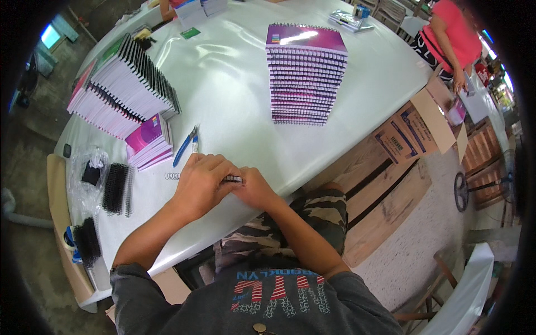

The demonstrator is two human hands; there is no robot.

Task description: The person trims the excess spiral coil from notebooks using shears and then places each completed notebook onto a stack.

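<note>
My left hand point(205, 181) and my right hand point(254, 188) meet near the table's front edge, fingers closed round a small spiral notebook point(232, 178). Only a short stretch of its bound edge shows; the hands hide the rest. Left of my left hand, a thin wire coil point(172, 176) sticks out over the white table; whether it joins the notebook is hidden. Just beyond the hands lie blue-handled pliers point(183, 149) and a slim white and blue tool point(195, 145). A short stack of purple booklets point(149, 140) stands to their left.
A tall stack of purple spiral notebooks point(306, 78) stands at mid table. Large piles of notebooks point(125, 84) lean at the left. Bundles of black coils point(115, 188) lie by plastic wrap point(89, 167). Beyond the right edge are a cardboard box point(410, 131) and another person point(449, 39).
</note>
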